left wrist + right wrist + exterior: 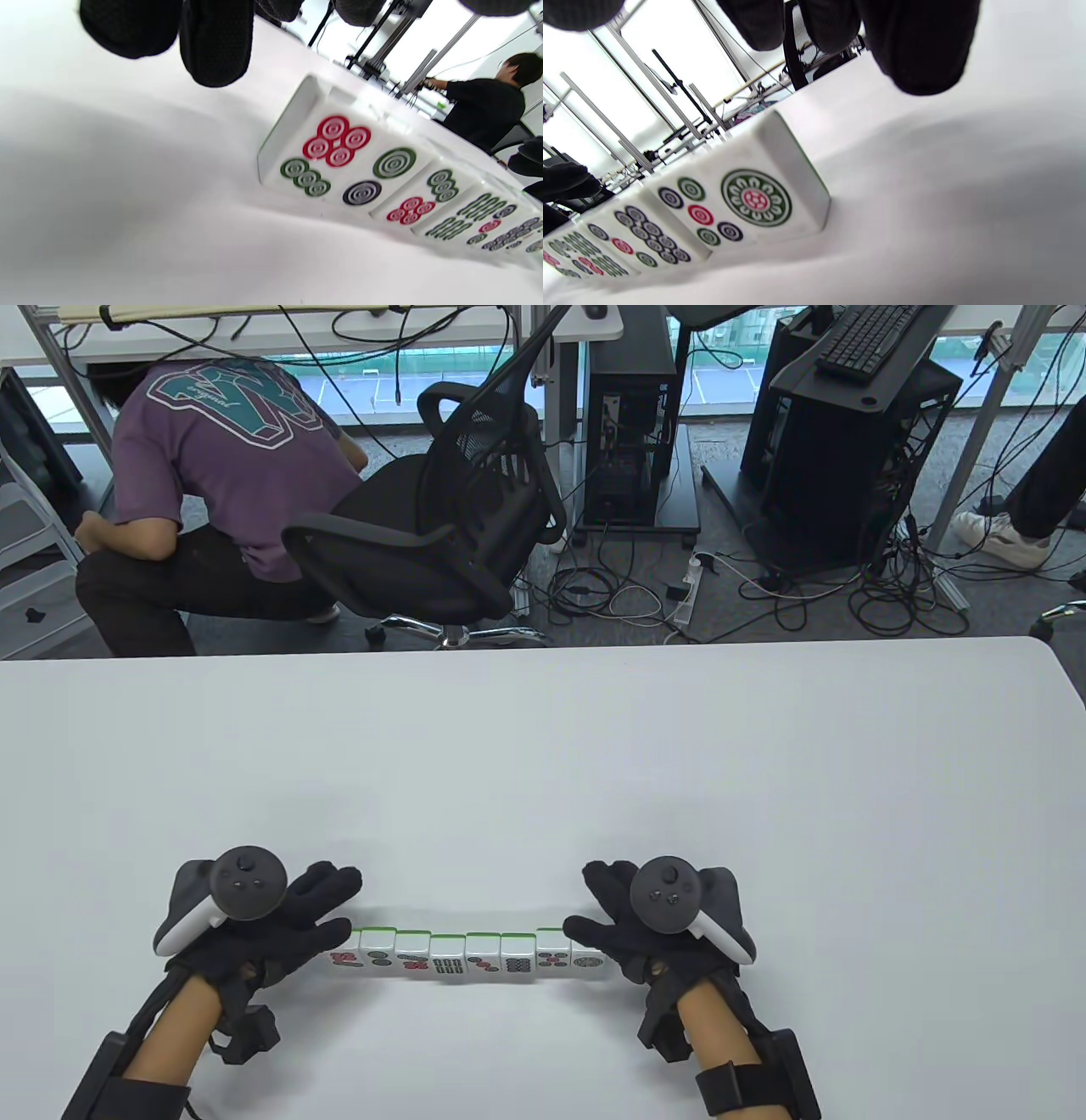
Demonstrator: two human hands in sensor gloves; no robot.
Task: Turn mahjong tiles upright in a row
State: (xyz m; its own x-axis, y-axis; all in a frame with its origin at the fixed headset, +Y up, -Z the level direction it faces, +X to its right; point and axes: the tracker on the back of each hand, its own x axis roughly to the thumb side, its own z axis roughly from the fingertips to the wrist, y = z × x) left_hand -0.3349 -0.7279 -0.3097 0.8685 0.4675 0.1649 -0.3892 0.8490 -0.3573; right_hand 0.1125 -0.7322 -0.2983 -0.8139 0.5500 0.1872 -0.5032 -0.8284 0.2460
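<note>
White table (543, 746) carries a tile row (467, 954); left hand (280, 929) and right hand (624, 920) spread, bracketing it.

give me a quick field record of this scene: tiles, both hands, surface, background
tiles: row of mahjong tiles, eight visible, side by side, standing upright with faces toward the person
row ends: seven-circle tile at the left end, one-circle tile at the right end
left hand: at the row's left end, fingers spread; contact cannot be told
right hand: at the row's right end, thumb over the end tiles
surface: white table
background: office chair, crouching person
</note>
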